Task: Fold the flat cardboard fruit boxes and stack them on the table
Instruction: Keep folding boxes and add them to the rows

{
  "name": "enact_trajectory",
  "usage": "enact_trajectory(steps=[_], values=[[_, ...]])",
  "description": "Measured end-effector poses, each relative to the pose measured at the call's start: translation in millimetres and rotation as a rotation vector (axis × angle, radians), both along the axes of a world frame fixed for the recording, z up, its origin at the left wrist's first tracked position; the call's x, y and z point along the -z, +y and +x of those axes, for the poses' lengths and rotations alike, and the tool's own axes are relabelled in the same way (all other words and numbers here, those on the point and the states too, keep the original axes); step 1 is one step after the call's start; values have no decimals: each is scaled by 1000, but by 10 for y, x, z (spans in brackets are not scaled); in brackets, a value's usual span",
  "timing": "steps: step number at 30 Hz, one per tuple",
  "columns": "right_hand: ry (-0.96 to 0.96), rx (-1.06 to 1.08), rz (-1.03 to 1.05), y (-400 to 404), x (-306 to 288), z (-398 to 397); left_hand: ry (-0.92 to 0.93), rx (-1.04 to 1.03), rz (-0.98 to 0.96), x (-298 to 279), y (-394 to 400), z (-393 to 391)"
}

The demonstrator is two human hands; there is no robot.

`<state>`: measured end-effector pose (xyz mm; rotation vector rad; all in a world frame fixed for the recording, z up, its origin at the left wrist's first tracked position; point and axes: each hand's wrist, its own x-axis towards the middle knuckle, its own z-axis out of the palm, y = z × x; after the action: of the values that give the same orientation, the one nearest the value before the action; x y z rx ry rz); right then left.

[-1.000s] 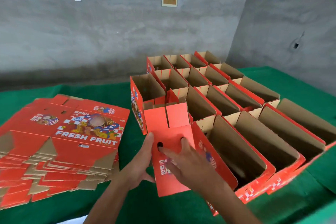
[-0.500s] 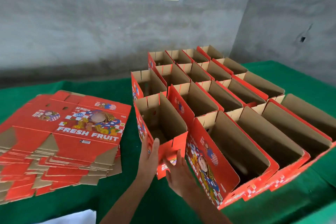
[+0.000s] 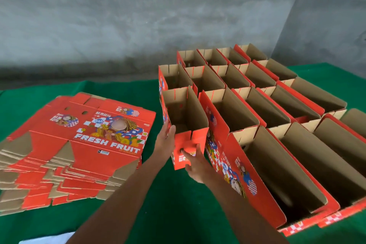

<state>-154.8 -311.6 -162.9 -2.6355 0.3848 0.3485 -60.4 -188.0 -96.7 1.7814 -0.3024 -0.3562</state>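
Both hands on the folded box (image 3: pixel 185 117) now, standing open-topped at centre on the green worktop (image 3: pixel 168 204). Left hand (image 3: pixel 165 140) lies flat, fingers straight, against its near-left corner. Right hand (image 3: pixel 195 164) presses the red end panel, fingertip at the handle hole, grip around nothing. Flat stack (image 3: pixel 79 144) lies at nine o'clock; finished boxes (image 3: pixel 277 105) crowd two o'clock.

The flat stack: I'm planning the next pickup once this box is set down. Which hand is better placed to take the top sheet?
Probably the left hand: it is at the folded box's left edge, next to the flat stack. The right hand would have to cross over.
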Motion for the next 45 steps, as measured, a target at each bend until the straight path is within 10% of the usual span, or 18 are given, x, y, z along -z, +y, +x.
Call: enact_trajectory(steps=[7, 15, 23, 30, 38, 45], values=[[-270, 8, 88, 438, -218, 269, -442, 15, 653, 364, 972, 388], [-235, 25, 346, 1288, -128, 570, -500, -208, 1094, 416, 2195, 365], [-100, 455, 929, 1786, -21, 790, -236, -273, 924, 391, 2682, 183], [-444, 503, 683, 1857, -106, 646, -217, -398, 675, 249, 2505, 11], [-906, 721, 1628, 1913, -1040, 558, -451, -398, 270, -226, 2433, -167], [-1229, 334, 1113, 1820, -1785, 354, -798, -432, 354, -337, 2668, -386]])
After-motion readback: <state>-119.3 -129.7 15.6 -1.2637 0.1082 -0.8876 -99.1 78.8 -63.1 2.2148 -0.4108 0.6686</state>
